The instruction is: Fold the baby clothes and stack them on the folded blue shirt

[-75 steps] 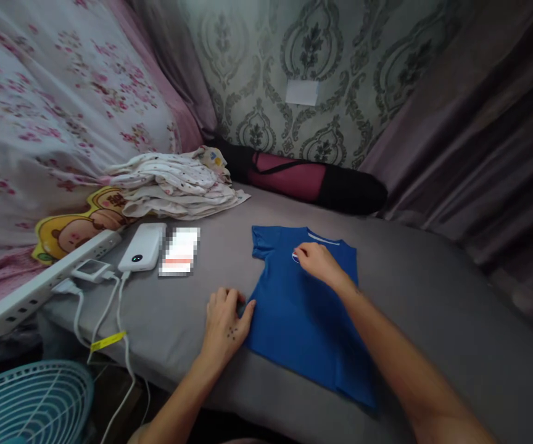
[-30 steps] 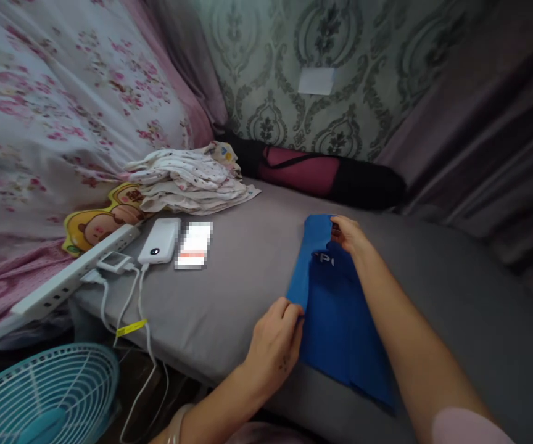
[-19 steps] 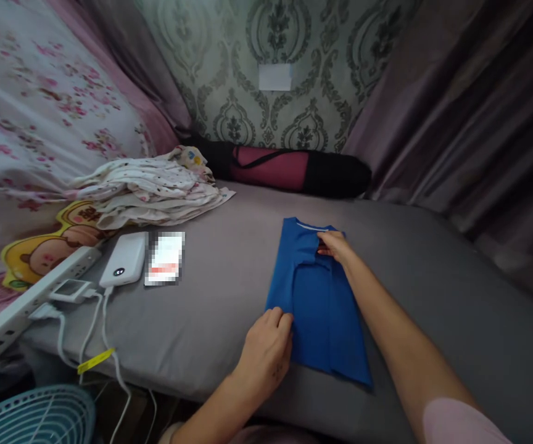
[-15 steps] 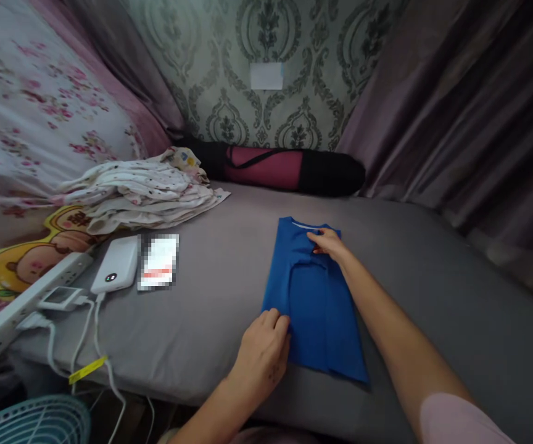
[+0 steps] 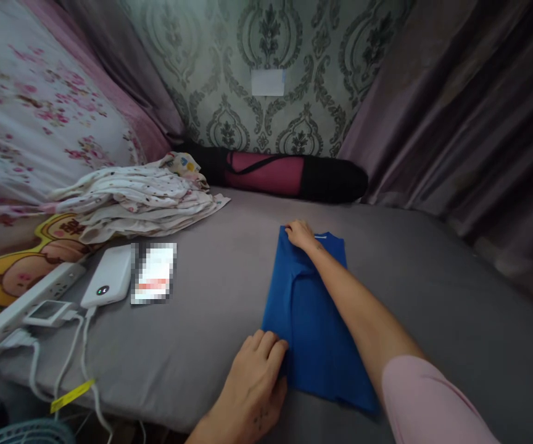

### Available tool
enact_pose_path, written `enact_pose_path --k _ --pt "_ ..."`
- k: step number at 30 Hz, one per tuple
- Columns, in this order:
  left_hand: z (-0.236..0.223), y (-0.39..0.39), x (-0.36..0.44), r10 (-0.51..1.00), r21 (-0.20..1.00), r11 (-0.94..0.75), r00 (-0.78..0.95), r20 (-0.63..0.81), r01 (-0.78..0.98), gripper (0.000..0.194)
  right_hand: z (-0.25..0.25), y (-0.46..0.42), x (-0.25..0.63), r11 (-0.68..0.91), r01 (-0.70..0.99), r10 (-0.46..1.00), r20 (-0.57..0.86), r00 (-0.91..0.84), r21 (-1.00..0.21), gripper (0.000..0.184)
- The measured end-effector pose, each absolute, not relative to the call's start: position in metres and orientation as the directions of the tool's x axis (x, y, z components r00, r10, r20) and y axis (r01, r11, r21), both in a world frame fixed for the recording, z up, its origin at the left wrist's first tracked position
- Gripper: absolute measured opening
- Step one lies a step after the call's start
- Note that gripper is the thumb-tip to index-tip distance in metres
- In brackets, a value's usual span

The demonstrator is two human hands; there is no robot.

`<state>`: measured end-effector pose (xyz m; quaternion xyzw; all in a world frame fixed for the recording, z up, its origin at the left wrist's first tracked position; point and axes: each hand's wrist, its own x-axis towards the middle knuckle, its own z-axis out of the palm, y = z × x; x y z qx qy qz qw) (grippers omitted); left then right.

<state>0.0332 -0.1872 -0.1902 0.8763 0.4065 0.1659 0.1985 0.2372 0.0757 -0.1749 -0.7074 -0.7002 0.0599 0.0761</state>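
A blue T-shirt (image 5: pixel 315 327) lies on the grey sheet with its left side folded inward, the sleeve lying across the chest. Its white-edged collar points away from me. My right hand (image 5: pixel 300 234) is closed at the far left corner of the shirt, by the shoulder, thumb and fingers pinching the fold. My left hand (image 5: pixel 260 364) curls its fingers over the folded left edge nearer to me. The fingertips of that hand are partly hidden. My right forearm covers part of the shirt's right half.
To the left lie a white power bank (image 5: pixel 109 276), a phone with a blurred screen (image 5: pixel 155 274), a power strip (image 5: pixel 21 311) with cables, and a pile of spotted cloths (image 5: pixel 146 194). A long black and maroon bag (image 5: pixel 266 172) rests against the wall. A fan (image 5: pixel 26 431) stands below the bed edge.
The shirt's left side has been folded inward over its chest logo. My right hand has since moved left from the sleeve to the far left corner; my left hand slid nearer along the fold.
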Motion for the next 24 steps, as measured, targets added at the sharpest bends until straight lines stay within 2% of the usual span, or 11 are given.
enact_pose_path --k 3,7,12,17,24 --pt "-0.189 -0.187 0.028 0.772 0.515 -0.588 0.624 0.126 0.624 0.041 -0.178 0.091 0.233 -0.048 0.982 0.999 -0.018 0.045 -0.183 0.028" --pt "-0.192 -0.185 0.026 0.749 0.532 -0.608 0.648 0.138 0.590 0.033 -0.179 0.102 0.233 -0.049 0.981 0.997 -0.059 0.039 -0.186 0.021" --pt "-0.195 -0.183 0.027 0.688 0.466 -0.685 0.707 0.161 0.560 0.020 -0.181 0.104 0.227 0.031 0.978 0.999 0.024 -0.026 -0.205 0.024" --pt "-0.194 -0.179 0.027 0.663 0.459 -0.719 0.711 0.232 0.521 0.009 -0.192 0.100 0.216 0.018 0.984 0.999 0.046 -0.010 -0.178 0.028" --pt "-0.204 -0.174 0.030 0.635 0.448 -0.754 0.706 0.313 0.479 0.014 -0.197 0.112 0.203 0.093 0.988 0.993 0.087 -0.082 -0.121 0.035"
